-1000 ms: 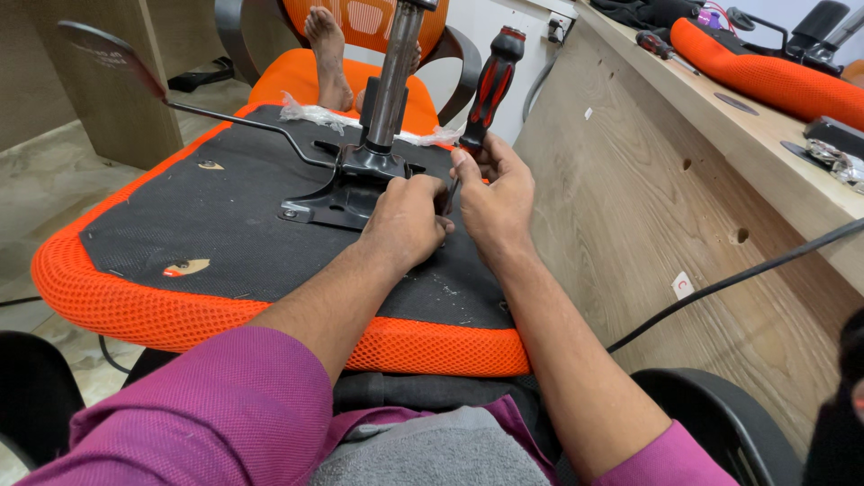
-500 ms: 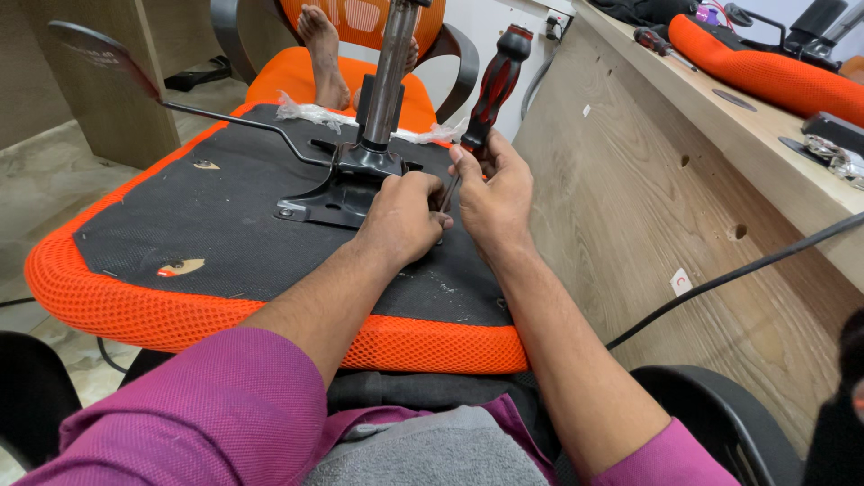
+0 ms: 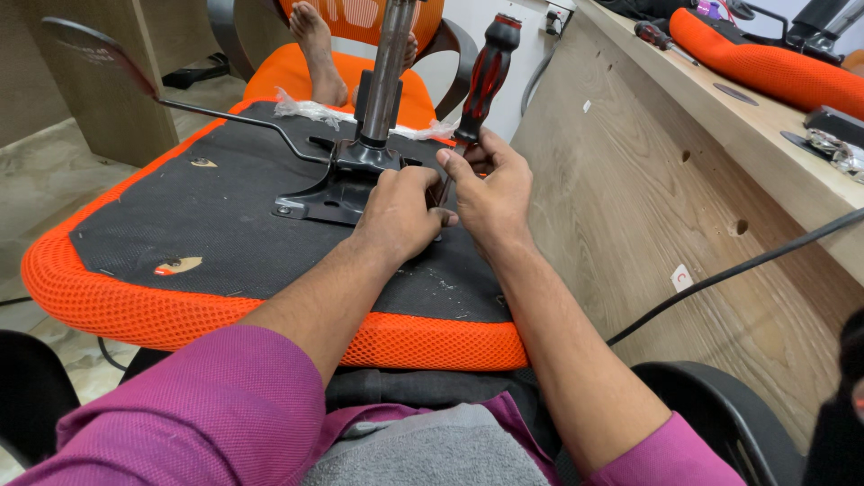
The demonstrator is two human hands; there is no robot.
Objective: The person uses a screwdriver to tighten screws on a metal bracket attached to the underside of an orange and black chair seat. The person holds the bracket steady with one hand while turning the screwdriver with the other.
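Note:
An upturned orange mesh chair seat [image 3: 270,315] with a black underside lies across my lap. A black metal mounting plate [image 3: 328,193] with a grey gas cylinder [image 3: 389,63] stands on it. My left hand [image 3: 400,211] rests fist-like on the plate's right corner. My right hand [image 3: 490,184] grips the shaft of a red and black screwdriver [image 3: 486,76], whose handle points up and whose tip is hidden between my hands. A thin lever with a paddle end [image 3: 108,67] sticks out to the left.
A wooden desk side panel [image 3: 666,207] rises close on the right, with a black cable [image 3: 747,265] across it. Another person's bare foot [image 3: 315,45] rests on an orange chair behind. Orange chair parts [image 3: 765,58] and tools lie on the desktop.
Both hands have stayed at the plate. The screwdriver handle has tilted slightly, and the view has shifted a little.

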